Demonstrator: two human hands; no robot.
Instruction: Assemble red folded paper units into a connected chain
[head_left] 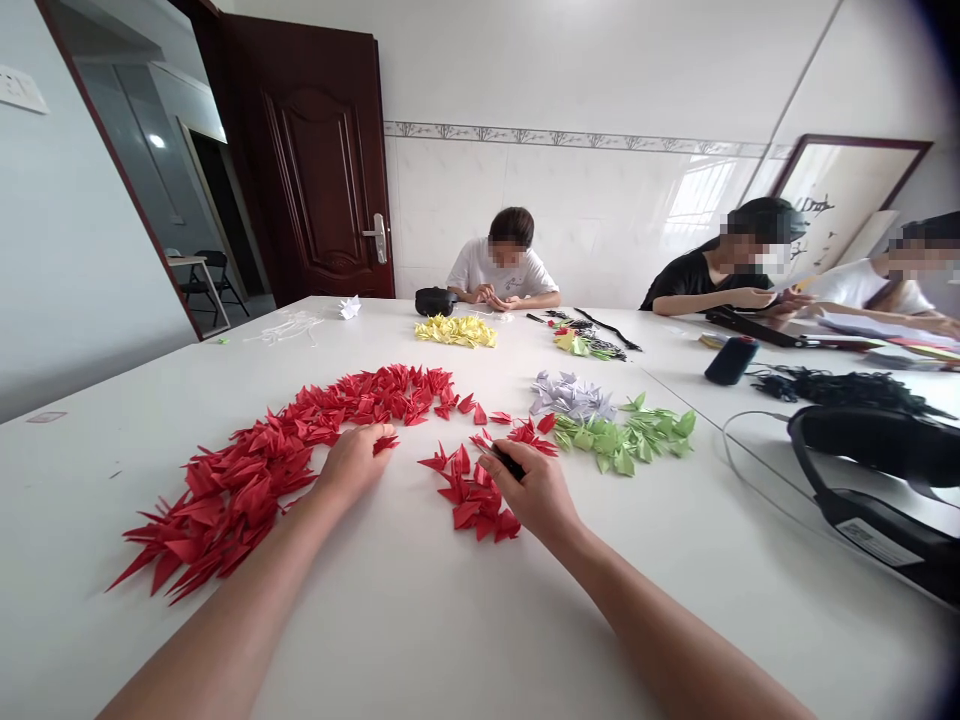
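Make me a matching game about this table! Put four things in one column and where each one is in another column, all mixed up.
Things:
1. Left hand
2. Right hand
3. Yellow folded paper pieces
4. Green folded paper pieces

Places:
A. Beside the pale purple paper pieces
B. Holding a small black thing
C. In front of the person across the table
D. Resting on the big red paper pile

Pairs: 1-D, 2-B, 3-C, 4-A

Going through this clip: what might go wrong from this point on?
The left hand rests at the edge of the heap of folded red paper pieces, so it may crush or scatter them. The right hand, pinching a small black item, is over loose red pieces near the green folded pieces, so colours might mix.
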